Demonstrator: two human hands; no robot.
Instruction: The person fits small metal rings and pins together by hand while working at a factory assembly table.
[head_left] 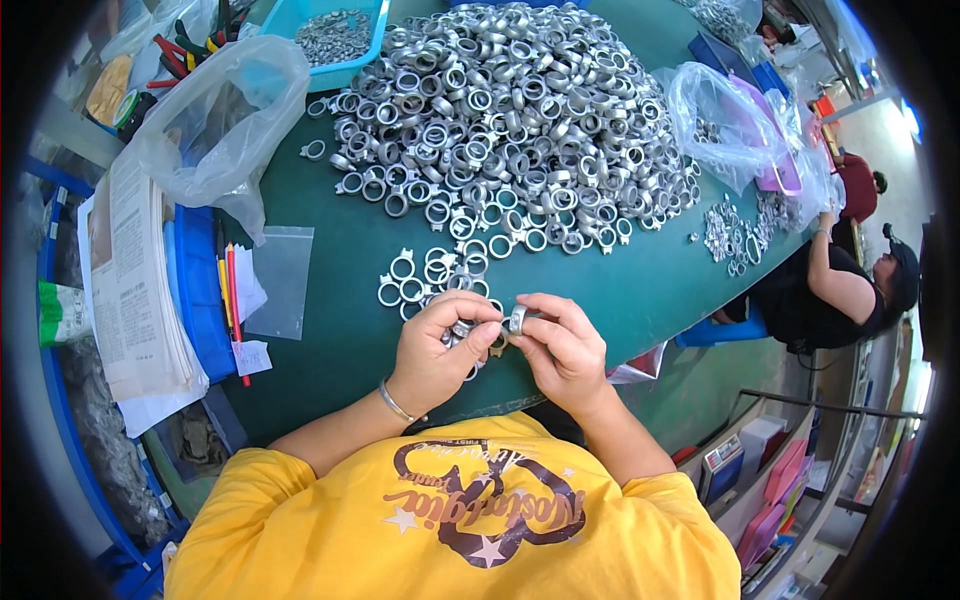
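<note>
My right hand (562, 352) pinches a silver metal ring (517, 319) between thumb and fingers, tilted on its edge. Close beside it, my left hand (432, 348) is closed, thumb and forefinger pressed together at the ring's left side. What those fingertips hold is too small to make out. More metal rings (457, 332) show in the curl of the left hand; whether they lie in the palm or on the table beneath, I cannot tell. Beyond my hands, several loose rings (438, 263) lie flat on the green table (340, 350), each with a small lug.
A large heap of metal rings (500, 110) covers the table's far middle. Around it are a turquoise tray (375, 45) of small parts, plastic bags (225, 125), a stack of papers (140, 290) and pencils (234, 300). A person in black (825, 290) sits at the right.
</note>
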